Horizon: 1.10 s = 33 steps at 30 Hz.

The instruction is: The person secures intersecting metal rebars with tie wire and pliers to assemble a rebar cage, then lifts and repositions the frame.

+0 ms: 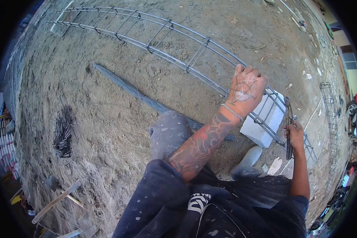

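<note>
A long steel rebar cage (168, 55) with square stirrups runs from the upper left to the lower right. My left hand (248, 85) is closed over its bars, with the fingertips partly hidden behind the hand. Just below that hand, a pale block (261, 125) lies beneath the cage. My right hand (295, 135) is wrapped around the handles of end-cutting pincers (288, 109), their head pointing up, beside the near end of the cage. Whether the pincers touch a bar or wire, I cannot tell.
A bundle of thin wire (135, 92) lies on the dirt near my knee. Several bent stirrups (63, 131) are heaped at left. Tools with wooden handles (55, 201) lie at lower left. Another rebar cage (330, 119) stretches along the right side.
</note>
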Tool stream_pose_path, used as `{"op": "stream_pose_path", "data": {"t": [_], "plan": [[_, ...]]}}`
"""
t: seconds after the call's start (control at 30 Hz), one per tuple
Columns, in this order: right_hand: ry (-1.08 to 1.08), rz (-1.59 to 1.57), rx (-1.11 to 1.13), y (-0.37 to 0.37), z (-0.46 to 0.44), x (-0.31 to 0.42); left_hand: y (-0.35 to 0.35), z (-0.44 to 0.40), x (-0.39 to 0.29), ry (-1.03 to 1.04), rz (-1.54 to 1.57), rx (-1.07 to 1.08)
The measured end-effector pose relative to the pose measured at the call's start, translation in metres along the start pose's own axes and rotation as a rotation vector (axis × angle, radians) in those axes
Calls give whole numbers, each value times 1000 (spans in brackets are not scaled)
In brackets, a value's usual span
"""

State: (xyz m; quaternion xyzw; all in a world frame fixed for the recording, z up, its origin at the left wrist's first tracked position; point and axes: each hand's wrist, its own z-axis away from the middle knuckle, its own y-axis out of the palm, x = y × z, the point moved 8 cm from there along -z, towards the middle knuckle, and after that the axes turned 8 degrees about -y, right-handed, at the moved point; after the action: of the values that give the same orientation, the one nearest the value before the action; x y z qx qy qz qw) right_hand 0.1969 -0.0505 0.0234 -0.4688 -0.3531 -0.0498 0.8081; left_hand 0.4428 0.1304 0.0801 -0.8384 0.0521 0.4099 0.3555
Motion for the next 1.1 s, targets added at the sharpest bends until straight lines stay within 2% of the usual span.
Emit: {"op": "stream_pose_path", "data": {"t": [0.1,0.27,0.37,0.43,0.47,0.53,0.6,0.7,0.83,0.9,1.1], "plan": [[-42,-388,158,10,9,22,4,1,3,-45,81,32],[-111,-330,275,24,47,66,8,4,9,-82,198,65],[-120,-518,424,29,69,82,2,1,2,-30,372,88],[-135,-647,504,32,83,94,1,2,6,-253,537,221],[-128,-658,467,27,85,96,1,3,2,-230,550,250],[-138,-628,625,36,97,101,6,7,8,-334,477,306],[-118,-726,623,39,102,95,9,7,-1,-267,441,288],[-159,-673,730,42,107,101,8,8,-10,-188,390,230],[-168,-736,718,40,104,99,1,6,-19,-132,347,199],[-113,-641,705,37,101,96,3,6,-20,-132,337,221],[-141,-567,705,32,98,94,7,5,-22,-137,350,276]]}}
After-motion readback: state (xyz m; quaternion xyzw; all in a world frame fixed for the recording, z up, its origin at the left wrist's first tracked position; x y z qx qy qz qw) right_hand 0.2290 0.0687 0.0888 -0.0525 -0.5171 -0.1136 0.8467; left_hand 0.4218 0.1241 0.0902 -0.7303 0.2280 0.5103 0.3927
